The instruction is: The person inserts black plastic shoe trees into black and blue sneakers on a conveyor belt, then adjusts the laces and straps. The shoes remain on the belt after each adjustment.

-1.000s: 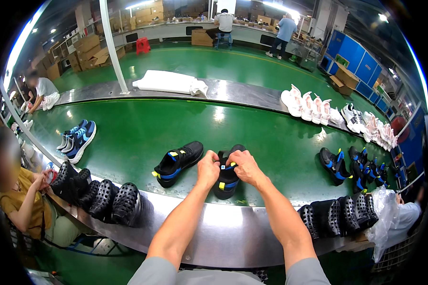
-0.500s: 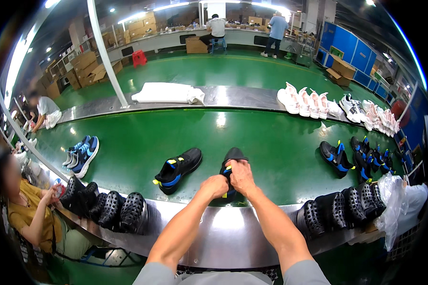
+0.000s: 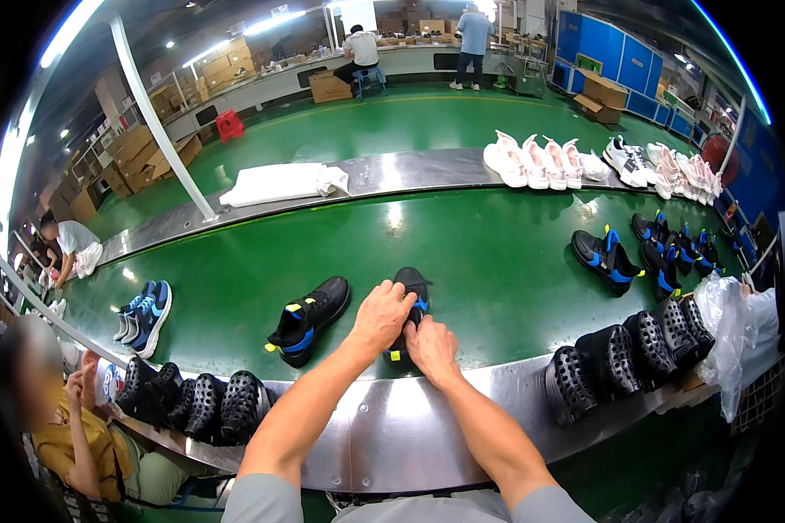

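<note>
A black sneaker (image 3: 411, 277) with blue and yellow accents lies on the green belt in front of me, toe pointing away. My left hand (image 3: 382, 315) grips it from the left, its bent fingers over the upper near the laces. My right hand (image 3: 432, 347) is closed at the shoe's right side, by the opening, with fingertips partly hidden. Between and under the hands much of the shoe's middle is covered. A matching black sneaker (image 3: 312, 321) stands untouched just to the left, its toe turned away to the right.
Black perforated shoe-shaped pieces line the metal edge at left (image 3: 244, 405) and right (image 3: 615, 370). Blue sneakers (image 3: 153, 315) sit far left, more black sneakers (image 3: 606, 260) right. A white cloth bundle (image 3: 279, 183) and pale shoes (image 3: 532, 164) lie on the far ledge. A co-worker (image 3: 78, 444) sits at left.
My left hand has moved up onto the front of the shoe, while my right hand has come down to its side near the opening. The view has turned slightly. The left co-worker's hands rose.
</note>
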